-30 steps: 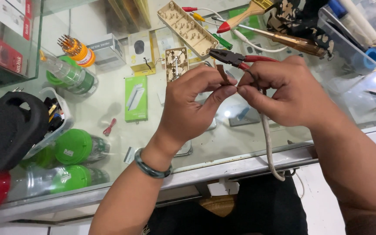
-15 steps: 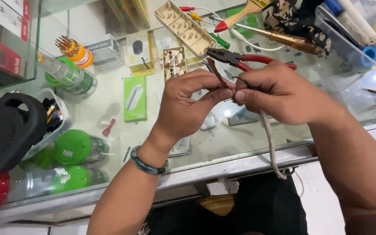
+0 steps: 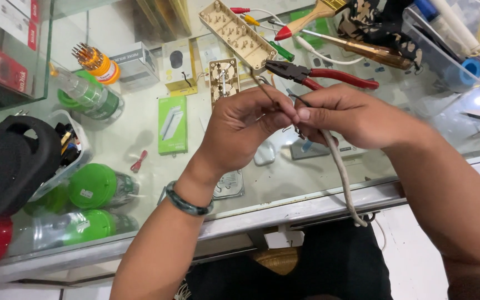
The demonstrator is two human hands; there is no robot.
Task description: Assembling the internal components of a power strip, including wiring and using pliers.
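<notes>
Cable (image 3: 343, 178), grey-white and limp, hanging from both hands over the glass counter (image 3: 284, 200) edge. Likely light and floppy, best gripped near the stripped end. Left hand (image 3: 245, 130) pinching thin bare wire strands; right hand (image 3: 351, 116) closed around the sheath, thumb pressed against them. Farther off, red-handled pliers (image 3: 318, 75) and beige socket housing (image 3: 237, 33).

Bright, even overhead light. White glare spots flare on the glass surface (image 3: 140, 139) toward three o'clock. Slight motion blur softens the hands at centre; shadows beneath them are faint.
</notes>
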